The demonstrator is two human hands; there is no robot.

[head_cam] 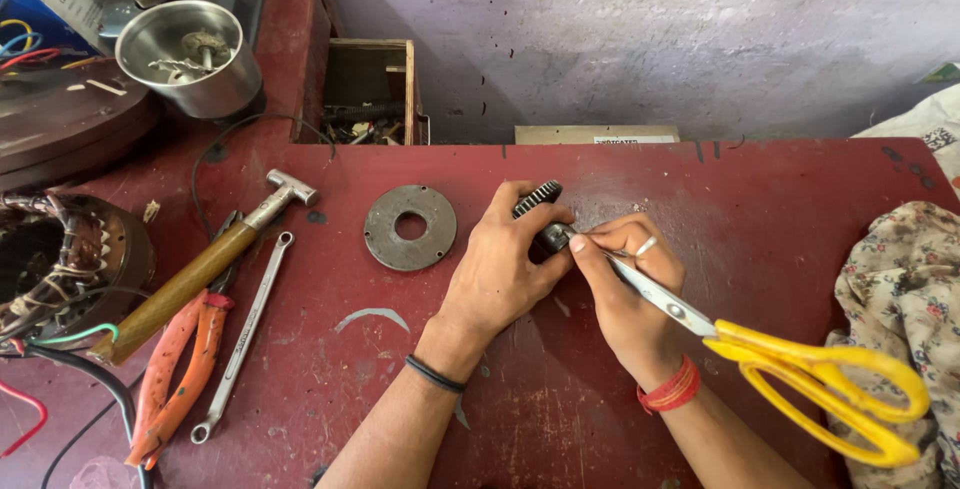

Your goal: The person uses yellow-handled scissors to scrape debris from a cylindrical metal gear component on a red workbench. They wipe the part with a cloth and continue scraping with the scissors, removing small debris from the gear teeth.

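A worn, dark red table [600, 409] fills the view, scratched and stained, set against a rough, pale plastered wall [650, 29]; a small open wooden box [375, 89] of dark odds and ends sits at the table's back edge; a flat cardboard box [596, 135] lies along that edge beside it. To the left lie a wooden-handled hammer [200, 274], orange-handled pliers [175, 374] and a slim spanner [240, 339], close together and roughly parallel; a steel jar with a blade inside [188, 57] stands at the far left corner; a wound motor stator [60, 259] with loose wires sits at the left edge. A round metal disc with a centre hole [410, 227] lies flat just left of the hands; a flowered cloth [900, 289] is bunched at the right edge.

The left hand [500, 269] is wrapped around a dark toothed gear part [541, 211], fingers clamped on it, the teeth showing above the knuckles. The right hand [635, 294] is closed on the blades of yellow-handled scissors [800, 369], pinching them near the tip; the tip touches the gear part just beside the left thumb; the handles trail off to the right over the table.
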